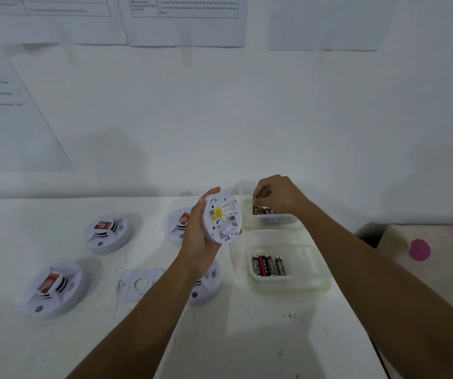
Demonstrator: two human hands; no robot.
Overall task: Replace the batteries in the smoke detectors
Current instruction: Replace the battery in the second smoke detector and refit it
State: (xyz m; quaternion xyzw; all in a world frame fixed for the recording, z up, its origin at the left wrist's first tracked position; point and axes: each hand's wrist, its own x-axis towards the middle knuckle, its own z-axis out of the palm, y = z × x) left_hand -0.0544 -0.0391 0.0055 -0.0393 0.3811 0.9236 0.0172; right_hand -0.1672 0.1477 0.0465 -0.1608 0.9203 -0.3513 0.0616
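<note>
My left hand grips a white smoke detector above the table, its underside with a yellow label turned toward me. My right hand reaches into the far clear tub and its fingertips pinch a red battery above several others lying there. A nearer clear tub holds several red and black batteries. A detached white mounting plate lies flat on the table in front of my left forearm.
Several more smoke detectors sit face up on the white table: one at far left front, one behind it, one behind my left hand, one under my left wrist. A box with a pink dot stands at the right. Papers hang on the wall.
</note>
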